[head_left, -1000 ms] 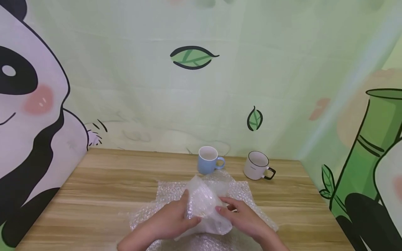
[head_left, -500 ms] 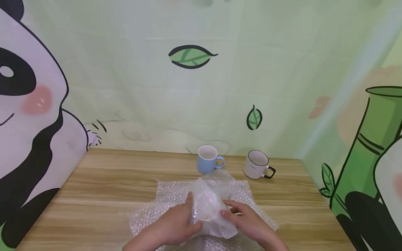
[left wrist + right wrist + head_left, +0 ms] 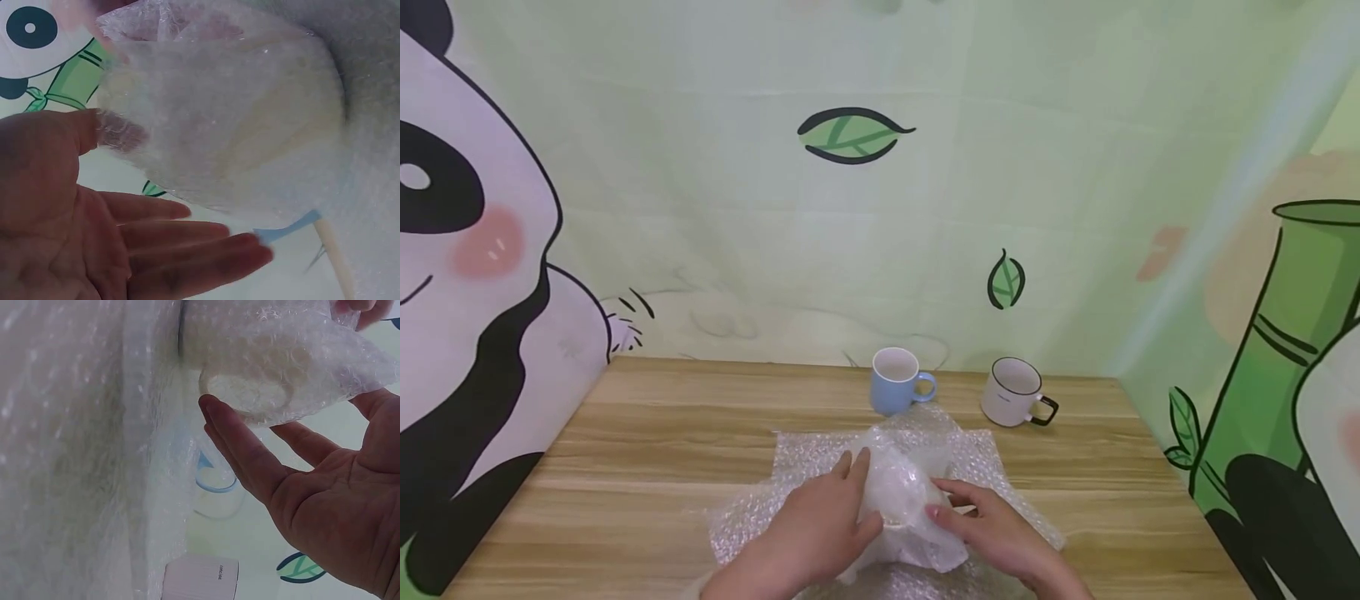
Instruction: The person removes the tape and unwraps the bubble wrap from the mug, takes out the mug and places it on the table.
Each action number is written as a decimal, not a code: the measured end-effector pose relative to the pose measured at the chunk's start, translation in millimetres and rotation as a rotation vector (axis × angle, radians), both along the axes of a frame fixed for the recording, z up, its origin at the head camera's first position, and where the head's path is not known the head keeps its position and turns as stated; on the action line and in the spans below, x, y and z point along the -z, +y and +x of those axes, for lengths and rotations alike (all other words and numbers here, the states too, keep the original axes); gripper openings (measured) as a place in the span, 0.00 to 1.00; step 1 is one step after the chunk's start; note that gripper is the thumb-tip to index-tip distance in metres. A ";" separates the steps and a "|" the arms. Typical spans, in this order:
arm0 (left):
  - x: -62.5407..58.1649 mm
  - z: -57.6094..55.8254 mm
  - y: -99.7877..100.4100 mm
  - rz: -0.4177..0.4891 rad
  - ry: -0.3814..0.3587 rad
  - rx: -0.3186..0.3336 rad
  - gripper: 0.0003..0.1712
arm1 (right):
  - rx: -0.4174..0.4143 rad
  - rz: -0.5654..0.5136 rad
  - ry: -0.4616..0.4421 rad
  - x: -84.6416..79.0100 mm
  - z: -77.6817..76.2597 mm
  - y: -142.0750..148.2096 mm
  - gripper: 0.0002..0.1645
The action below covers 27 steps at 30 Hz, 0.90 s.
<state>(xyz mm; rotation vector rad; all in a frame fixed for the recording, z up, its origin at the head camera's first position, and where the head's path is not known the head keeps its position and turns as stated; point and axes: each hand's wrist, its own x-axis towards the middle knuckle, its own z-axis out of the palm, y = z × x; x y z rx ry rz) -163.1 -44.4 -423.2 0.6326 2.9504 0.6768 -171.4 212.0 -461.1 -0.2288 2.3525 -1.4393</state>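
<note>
A bundle of bubble wrap [image 3: 904, 496] stands upright between the two hands, low in the head view; a pale round rim shows through it in the right wrist view. My left hand [image 3: 823, 521] is at its left side. In the left wrist view that hand's fingers [image 3: 175, 237] reach out straight below the bundle, while the thumb touches the wrap. On the right side, my right hand [image 3: 992, 529] holds the bundle, thumb in front and fingers behind. Whatever lies inside is mostly hidden by the wrap.
Under the bundle, a bubble wrap sheet [image 3: 808, 454] is spread on the wooden table [image 3: 685, 417]. Behind it stand a blue mug [image 3: 891, 393] and, farther right, a white mug [image 3: 1009, 400] with a black handle. A printed backdrop [image 3: 737, 208] hangs behind the table.
The bundle has shifted slightly right and down with both hands. My left hand's fingers have lifted and straightened along the bundle's left side. Both mugs have stayed put.
</note>
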 end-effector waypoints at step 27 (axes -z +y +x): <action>11.2 -34.5 48.0 -0.345 0.775 0.280 0.04 | 0.105 0.061 0.091 -6.5 -0.6 -10.4 0.28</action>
